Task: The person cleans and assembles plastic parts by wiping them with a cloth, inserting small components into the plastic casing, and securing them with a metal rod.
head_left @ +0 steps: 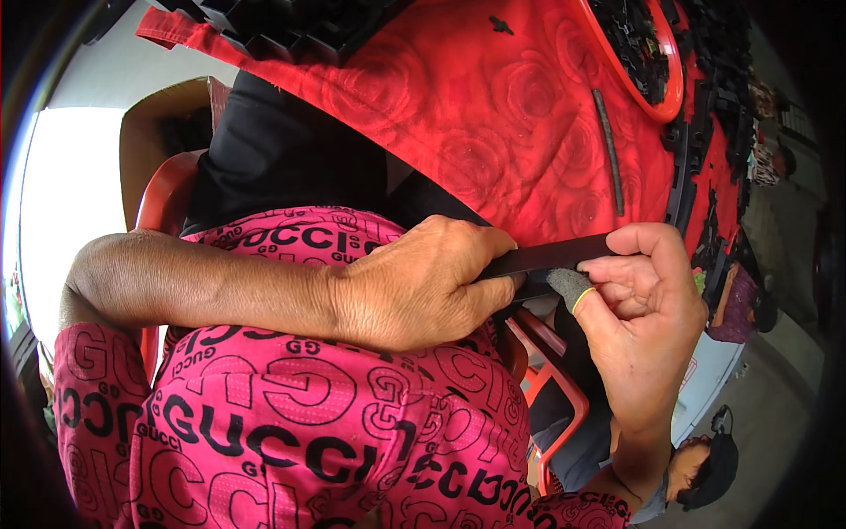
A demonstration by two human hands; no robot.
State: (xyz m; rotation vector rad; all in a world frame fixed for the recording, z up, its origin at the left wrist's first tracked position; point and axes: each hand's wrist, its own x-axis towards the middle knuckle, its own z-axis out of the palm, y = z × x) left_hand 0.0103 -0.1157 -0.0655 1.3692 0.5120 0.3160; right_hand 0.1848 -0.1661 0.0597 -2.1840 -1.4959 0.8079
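Observation:
A flat black strip-like piece (557,254) spans the gap between my two hands, in front of my pink printed shirt. My left hand (423,286) is closed on its left end, and its fingers partly hide that end. On the other end, my right hand (648,304) pinches with its index finger along the top and its thumb below. That thumb wears a grey finger sleeve (567,286) with a yellow edge. More black material shows under the strip, but its shape is hard to make out.
A red rose-patterned cloth (493,115) bears a thin dark rod (608,152), a small black piece (500,25) and a red-rimmed container (675,75) of small parts. Black parts (291,18) pile up at the far edge, others (692,167) at right. A person (705,467) is at lower right.

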